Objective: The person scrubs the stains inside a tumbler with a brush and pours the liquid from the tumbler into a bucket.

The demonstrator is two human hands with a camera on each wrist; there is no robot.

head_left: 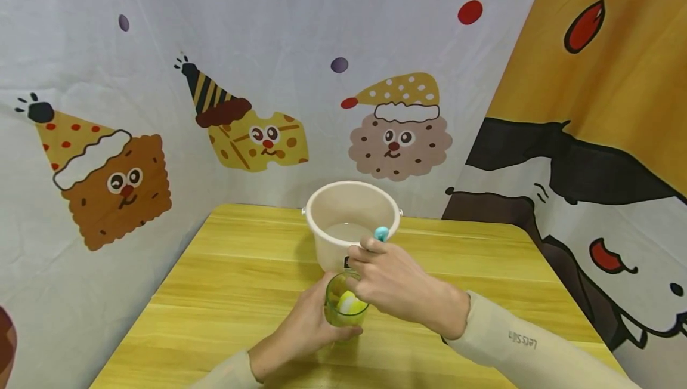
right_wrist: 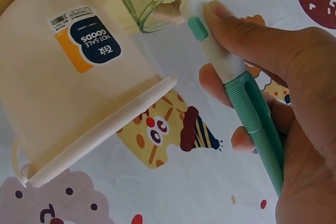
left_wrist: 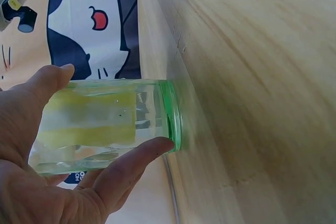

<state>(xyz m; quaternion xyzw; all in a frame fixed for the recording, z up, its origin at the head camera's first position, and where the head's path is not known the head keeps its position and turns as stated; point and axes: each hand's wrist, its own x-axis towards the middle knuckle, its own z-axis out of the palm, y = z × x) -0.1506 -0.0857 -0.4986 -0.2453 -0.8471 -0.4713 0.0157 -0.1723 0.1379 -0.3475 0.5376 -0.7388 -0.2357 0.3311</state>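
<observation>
My left hand [head_left: 307,326] grips a clear green-tinted drinking glass [head_left: 343,319] low over the table, with thumb and fingers on opposite sides. Inside the glass is the yellow and white sponge head [left_wrist: 89,116] of a cup brush; in the left wrist view it stops short of the thick green base. My right hand [head_left: 394,284] holds the brush's teal and white handle [right_wrist: 247,103], thumb stretched along it near the glass mouth. The handle's light blue end [head_left: 381,233] pokes up above that hand. Whether the glass touches the table cannot be told.
A cream bucket [head_left: 320,246] with a label [right_wrist: 94,43] stands just behind the glass on the yellow wood-grain table [head_left: 241,269]. Behind the table hangs a cloth [head_left: 300,31] printed with cartoon biscuits and cheese.
</observation>
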